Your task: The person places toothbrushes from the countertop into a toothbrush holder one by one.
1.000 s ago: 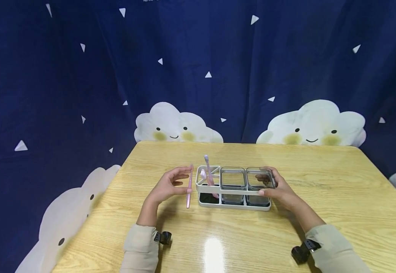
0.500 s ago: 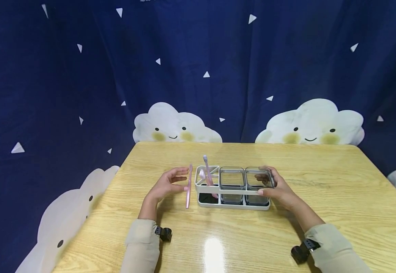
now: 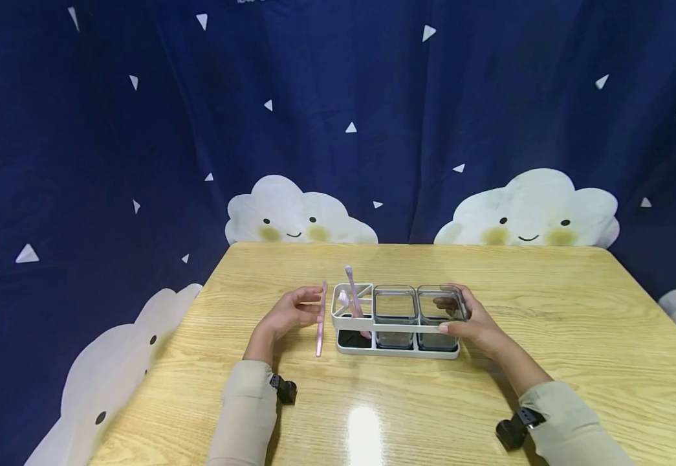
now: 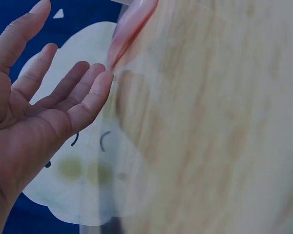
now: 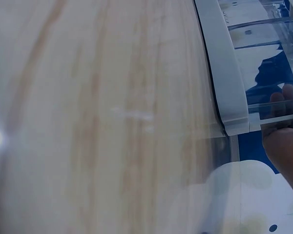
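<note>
A white toothbrush holder (image 3: pixel 396 327) stands on the table, with two smoky clear square cups (image 3: pixel 394 305) in it. My right hand (image 3: pixel 470 318) grips its right end, thumb on the front rail and fingers behind the end cup. Two toothbrushes (image 3: pixel 354 294) lean in the divided left compartment, heads up. Just left of the holder is a pink toothbrush (image 3: pixel 320 330), head pointing away. My left hand (image 3: pixel 291 312) is beside it, fingertips close to its shaft. In the left wrist view that hand's fingers (image 4: pixel 90 105) are spread, one fingertip right at the pink handle (image 4: pixel 132 29).
The wooden table (image 3: pixel 431 401) carries a bright light reflection at the front. Behind it hangs a dark blue curtain (image 3: pixel 314 77) with white triangles and smiling clouds. Black wrist cameras (image 3: pixel 512 433) sit on both beige sleeves (image 3: pixel 247 408).
My left thumb has come away from the pink toothbrush and the left forearm has shifted slightly right and forward. The right hand keeps its grip on the holder.
</note>
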Demonstrator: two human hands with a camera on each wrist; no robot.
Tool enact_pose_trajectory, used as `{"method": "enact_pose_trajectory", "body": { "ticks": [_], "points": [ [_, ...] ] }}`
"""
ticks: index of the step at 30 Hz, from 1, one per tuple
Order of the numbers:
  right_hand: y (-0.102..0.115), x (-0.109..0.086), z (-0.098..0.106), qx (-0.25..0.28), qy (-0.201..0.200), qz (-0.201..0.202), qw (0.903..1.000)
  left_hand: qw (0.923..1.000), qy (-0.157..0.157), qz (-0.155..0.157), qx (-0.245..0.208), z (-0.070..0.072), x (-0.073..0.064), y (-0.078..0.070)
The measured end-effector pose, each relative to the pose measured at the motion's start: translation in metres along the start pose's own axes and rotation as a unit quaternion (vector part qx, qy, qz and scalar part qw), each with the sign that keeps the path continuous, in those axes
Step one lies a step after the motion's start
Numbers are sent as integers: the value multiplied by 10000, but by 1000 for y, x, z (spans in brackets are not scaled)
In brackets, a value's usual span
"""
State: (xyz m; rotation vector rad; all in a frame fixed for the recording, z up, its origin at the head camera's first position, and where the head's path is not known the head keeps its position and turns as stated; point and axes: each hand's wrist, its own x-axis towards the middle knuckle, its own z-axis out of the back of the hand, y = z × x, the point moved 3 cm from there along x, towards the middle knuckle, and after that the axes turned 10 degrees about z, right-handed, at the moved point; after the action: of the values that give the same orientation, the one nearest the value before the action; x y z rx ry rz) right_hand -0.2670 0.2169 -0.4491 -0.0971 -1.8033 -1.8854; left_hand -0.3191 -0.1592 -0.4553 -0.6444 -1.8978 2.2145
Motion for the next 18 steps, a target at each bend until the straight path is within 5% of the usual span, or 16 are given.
{"method": "enact_pose_trajectory", "body": {
  "ticks": [10,18],
  "points": [
    [3,-1,-1,55,4,-9,10000,9952,-156,915,-294,4,9,9],
    [5,-2,-1,51,8,-73,10000,9908,-225,1284,-351,3,15,9]
  ]
}}
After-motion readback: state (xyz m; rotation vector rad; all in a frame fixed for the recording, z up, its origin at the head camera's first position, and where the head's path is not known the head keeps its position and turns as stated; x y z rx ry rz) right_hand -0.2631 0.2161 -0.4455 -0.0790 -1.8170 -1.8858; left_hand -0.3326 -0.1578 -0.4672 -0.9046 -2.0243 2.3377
